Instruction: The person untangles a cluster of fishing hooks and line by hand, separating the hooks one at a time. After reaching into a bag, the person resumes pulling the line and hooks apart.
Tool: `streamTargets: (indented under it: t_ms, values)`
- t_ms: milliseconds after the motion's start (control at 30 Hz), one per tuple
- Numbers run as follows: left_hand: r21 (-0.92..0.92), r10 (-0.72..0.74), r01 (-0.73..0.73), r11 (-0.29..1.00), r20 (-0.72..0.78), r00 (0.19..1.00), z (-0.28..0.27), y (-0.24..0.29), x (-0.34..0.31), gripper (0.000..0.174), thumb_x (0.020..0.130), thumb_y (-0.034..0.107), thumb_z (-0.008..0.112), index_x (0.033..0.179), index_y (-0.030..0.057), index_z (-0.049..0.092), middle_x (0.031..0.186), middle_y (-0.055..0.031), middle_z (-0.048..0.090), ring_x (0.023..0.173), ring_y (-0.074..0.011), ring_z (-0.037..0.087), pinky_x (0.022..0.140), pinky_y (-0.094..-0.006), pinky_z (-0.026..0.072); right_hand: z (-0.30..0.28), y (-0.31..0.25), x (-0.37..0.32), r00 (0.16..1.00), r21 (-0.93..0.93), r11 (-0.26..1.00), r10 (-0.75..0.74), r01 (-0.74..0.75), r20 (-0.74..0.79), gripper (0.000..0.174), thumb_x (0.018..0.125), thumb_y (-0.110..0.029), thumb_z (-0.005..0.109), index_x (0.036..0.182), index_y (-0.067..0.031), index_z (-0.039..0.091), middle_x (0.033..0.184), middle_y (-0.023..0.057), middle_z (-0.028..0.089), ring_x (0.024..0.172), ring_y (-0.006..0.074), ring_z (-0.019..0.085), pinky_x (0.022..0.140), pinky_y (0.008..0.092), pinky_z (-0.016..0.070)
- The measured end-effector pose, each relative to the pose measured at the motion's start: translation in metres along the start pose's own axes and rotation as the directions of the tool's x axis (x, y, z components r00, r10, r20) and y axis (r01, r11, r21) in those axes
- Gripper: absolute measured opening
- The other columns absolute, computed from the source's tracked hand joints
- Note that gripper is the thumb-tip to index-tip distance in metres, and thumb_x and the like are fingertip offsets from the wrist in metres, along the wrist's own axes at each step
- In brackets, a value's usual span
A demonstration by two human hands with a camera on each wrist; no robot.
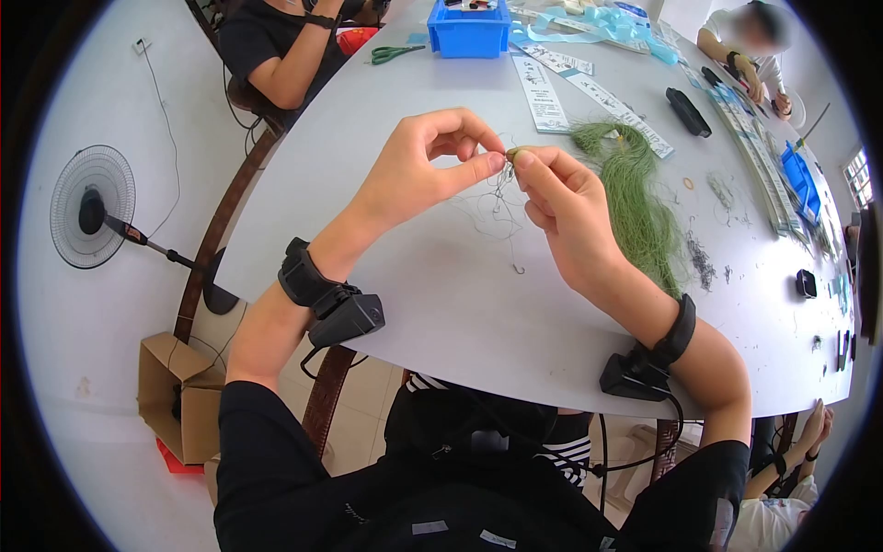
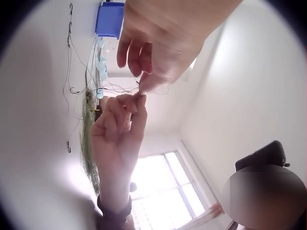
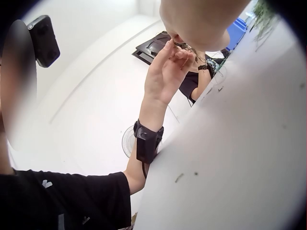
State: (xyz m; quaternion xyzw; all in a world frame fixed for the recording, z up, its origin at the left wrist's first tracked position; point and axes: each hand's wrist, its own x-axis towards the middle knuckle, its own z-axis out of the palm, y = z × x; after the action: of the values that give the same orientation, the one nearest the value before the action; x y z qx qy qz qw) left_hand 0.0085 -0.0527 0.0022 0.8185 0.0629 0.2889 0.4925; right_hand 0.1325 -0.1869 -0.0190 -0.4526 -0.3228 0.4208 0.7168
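currently, from my remote post, i see the left hand [image 1: 428,164], left of the green strand bundle [image 1: 635,207], pinching a thin hooked line [image 1: 501,191] with thumb and forefinger closed tight on it. the right hand [image 1: 575,207], nearer the bundle, pinches it likewise, fingertips just beside the left's. the line hangs left of the bundle, with 1 hook [image 1: 519,270] at its lower end. beyond the bundle, to its left, i have a blue bin [image 1: 469,39]; to its right lies a black case [image 1: 688,112].

Table [image 1: 441,317]: scissors [image 1: 402,51] by left edge, bin [image 1: 469,40] to right; thread bundle [image 1: 635,198] before paper strips [image 1: 541,97]; carton [image 1: 200,423] off near-left corner, fan [image 1: 92,212] behind it.
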Motion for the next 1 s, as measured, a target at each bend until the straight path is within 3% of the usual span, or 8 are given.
streamTargets:
  t_ms: [100, 200, 300, 400, 667, 867, 1000]
  values:
    - [0.064, -0.068, 0.067, 0.996, 0.020, 0.997, -0.003, 0.005, 0.000, 0.010, 0.083, 0.011, 0.066, 0.086, 0.0013, 0.062, 0.073, 0.0029, 0.053, 0.066, -0.0033, 0.046, 0.062, -0.0181, 0.0395, 0.001, -0.004, -0.001, 1.000, -0.119, 0.993, -0.016, 0.014, -0.017, 0.014, 0.086, -0.017, 0.062, 0.085, -0.0035, 0.060, 0.071, -0.0044, 0.051, 0.052, 0.0018, 0.032, 0.047, 0.0189, 0.0259]
    - [0.070, -0.130, 0.129, 0.989, 0.005, 0.992, -0.002, 0.007, -0.001, 0.010, 0.084, 0.010, 0.065, 0.085, 0.0010, 0.062, 0.075, 0.0018, 0.056, 0.068, -0.0035, 0.048, 0.061, -0.0179, 0.0399, -0.001, 0.005, 0.007, 0.926, -0.428, 0.824, -0.363, 0.371, 0.104, 0.012, 0.084, -0.013, 0.062, 0.081, -0.0029, 0.057, 0.069, -0.0024, 0.054, 0.054, 0.0040, 0.038, 0.050, 0.0210, 0.0329]
    - [0.078, -0.120, 0.119, 0.990, 0.010, 0.993, -0.003, 0.005, -0.001, 0.010, 0.084, 0.011, 0.065, 0.085, 0.0012, 0.062, 0.077, 0.0017, 0.056, 0.070, -0.0038, 0.050, 0.061, -0.0177, 0.0402, 0.001, 0.001, 0.004, 0.940, -0.604, 0.730, -0.324, 0.320, 0.105, 0.009, 0.079, -0.008, 0.061, 0.079, -0.0020, 0.054, 0.069, 0.0003, 0.055, 0.057, 0.0063, 0.043, 0.053, 0.0232, 0.0371]
    - [0.086, -0.123, 0.120, 0.989, 0.032, 0.992, -0.003, 0.007, -0.001, 0.011, 0.085, 0.012, 0.065, 0.087, 0.0012, 0.062, 0.078, 0.0015, 0.057, 0.072, -0.0044, 0.052, 0.063, -0.0180, 0.0414, 0.003, 0.001, 0.002, 0.938, -0.649, 0.689, -0.324, 0.322, 0.122, 0.007, 0.076, -0.005, 0.060, 0.080, -0.0020, 0.054, 0.069, 0.0013, 0.054, 0.057, 0.0073, 0.042, 0.053, 0.0232, 0.0365]
    - [-0.135, -0.177, 0.179, 0.975, 0.027, 0.984, 0.001, 0.011, -0.003, 0.021, 0.086, 0.020, 0.065, 0.094, 0.0010, 0.063, 0.084, -0.0016, 0.061, 0.079, -0.0085, 0.058, 0.075, -0.0220, 0.0466, 0.001, 0.002, 0.005, 0.930, -0.498, 0.795, -0.362, 0.347, 0.070, 0.005, 0.077, -0.004, 0.059, 0.080, -0.0023, 0.056, 0.070, -0.0019, 0.054, 0.057, 0.0042, 0.041, 0.054, 0.0210, 0.0358]
    - [-0.130, -0.162, 0.165, 0.978, 0.032, 0.986, -0.002, 0.012, -0.003, 0.020, 0.089, 0.021, 0.058, 0.090, 0.0013, 0.061, 0.081, -0.0011, 0.059, 0.083, -0.0091, 0.056, 0.084, -0.0253, 0.0446, 0.001, -0.003, 0.003, 0.944, -0.396, 0.865, -0.330, 0.310, 0.017, 0.005, 0.084, -0.006, 0.058, 0.083, -0.0020, 0.055, 0.075, -0.0034, 0.054, 0.060, 0.0026, 0.043, 0.056, 0.0195, 0.0363]
    - [-0.372, -0.136, 0.124, 0.920, -0.005, 0.991, -0.006, 0.010, 0.000, 0.019, 0.090, 0.020, 0.054, 0.086, 0.0025, 0.057, 0.072, 0.0027, 0.049, 0.076, -0.0067, 0.051, 0.085, -0.0265, 0.0444, -0.003, -0.001, 0.004, 0.947, -0.342, 0.893, -0.320, 0.291, -0.030, 0.006, 0.086, -0.007, 0.057, 0.087, -0.0017, 0.053, 0.079, -0.0033, 0.052, 0.065, 0.0027, 0.045, 0.057, 0.0189, 0.0369]
